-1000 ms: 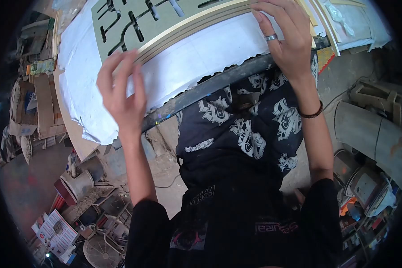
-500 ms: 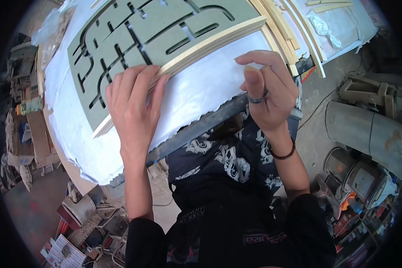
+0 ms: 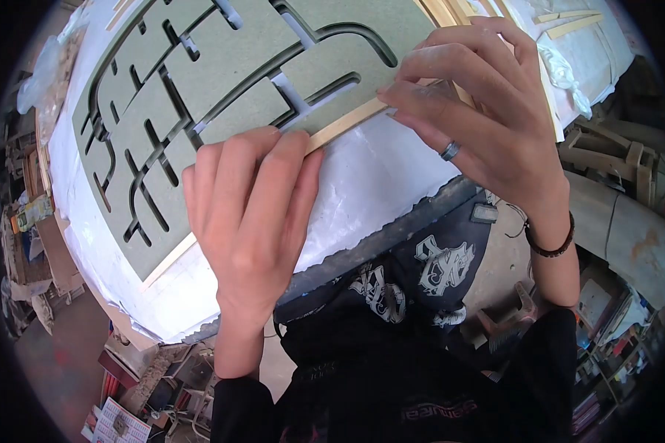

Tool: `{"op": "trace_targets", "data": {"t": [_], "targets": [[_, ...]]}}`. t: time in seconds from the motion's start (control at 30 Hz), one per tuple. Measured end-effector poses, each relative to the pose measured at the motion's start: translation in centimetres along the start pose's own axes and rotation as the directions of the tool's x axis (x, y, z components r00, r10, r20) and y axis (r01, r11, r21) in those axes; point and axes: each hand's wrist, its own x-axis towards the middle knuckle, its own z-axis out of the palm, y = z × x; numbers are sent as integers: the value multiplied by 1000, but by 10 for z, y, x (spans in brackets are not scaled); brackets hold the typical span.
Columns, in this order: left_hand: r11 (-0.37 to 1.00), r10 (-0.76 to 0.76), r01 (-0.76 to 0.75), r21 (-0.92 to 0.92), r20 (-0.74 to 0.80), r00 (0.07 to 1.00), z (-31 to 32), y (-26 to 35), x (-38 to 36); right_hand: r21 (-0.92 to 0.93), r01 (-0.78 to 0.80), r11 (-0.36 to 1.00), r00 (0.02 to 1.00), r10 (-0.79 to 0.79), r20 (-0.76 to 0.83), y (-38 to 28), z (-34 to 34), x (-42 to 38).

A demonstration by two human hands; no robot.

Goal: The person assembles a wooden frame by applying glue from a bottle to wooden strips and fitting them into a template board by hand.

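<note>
A grey-green board (image 3: 244, 77) with long curved slots cut through it lies on the white-covered table. Along its near edge runs a thin pale wooden strip (image 3: 347, 124). My left hand (image 3: 247, 214) is closed over the strip's middle, fingers on the board side and thumb on the near side. At the strip's right end, my right hand (image 3: 488, 111) pinches it between thumb and fingers; the hand hides that end. A ring and a dark bracelet are on my right hand and wrist.
White sheeting (image 3: 369, 177) covers the table up to its dark front edge (image 3: 391, 232). More wooden strips (image 3: 569, 22) lie at the back right, near a crumpled plastic bag (image 3: 565, 74). Clear plastic (image 3: 48, 85) sits at the far left. Clutter fills the floor on both sides.
My right hand has moved from above the sheeting up to the strip's right end and closed there. My left hand stays on the strip. The view has shifted closer to the board.
</note>
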Motion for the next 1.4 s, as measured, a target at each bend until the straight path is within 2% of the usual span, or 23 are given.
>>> {"op": "trace_targets", "data": {"t": [0.07, 0.17, 0.23, 0.37, 0.47, 0.77, 0.93, 1.1, 1.17, 1.23, 1.4], "targets": [[999, -38, 37, 11, 38, 999, -4, 5, 1, 15, 67, 998, 991, -65, -113, 15, 13, -10], [999, -37, 37, 23, 34, 999, -2, 7, 1, 183, 49, 982, 963, 2, -268, 15, 21, -9], [999, -27, 26, 27, 38, 999, -2, 6, 0, 203, 31, 979, 968, 21, -250, 14, 15, -7], [1000, 14, -15, 23, 27, 1000, -1, 3, -1, 100, 54, 994, 994, -44, -99, 18, 5, -8], [998, 70, -70, -2, -56, 996, 6, -3, -1, 179, 31, 983, 990, -6, -140, 15, 5, -4], [997, 73, -73, -2, -57, 996, 6, -4, -2, 183, 125, 975, 965, -76, -251, 22, 18, -6], [998, 56, -56, -4, -59, 997, 6, -2, -2, 149, 25, 988, 974, 10, -227, 13, 9, -13], [1000, 9, -9, 0, -18, 1000, 3, 2, -1, 1, -79, 997, 982, 78, -172, 17, 4, -33], [999, -31, 30, 25, 45, 999, -1, 6, -2, 161, -174, 972, 945, 210, -249, 13, 7, -31], [998, -46, 44, 33, 51, 998, -2, 7, -1, 226, -171, 959, 931, 233, -282, 18, 6, -30], [998, -54, 52, 42, 61, 997, -3, 7, -2, 165, -12, 986, 941, 67, -332, 36, 9, -29]]}}
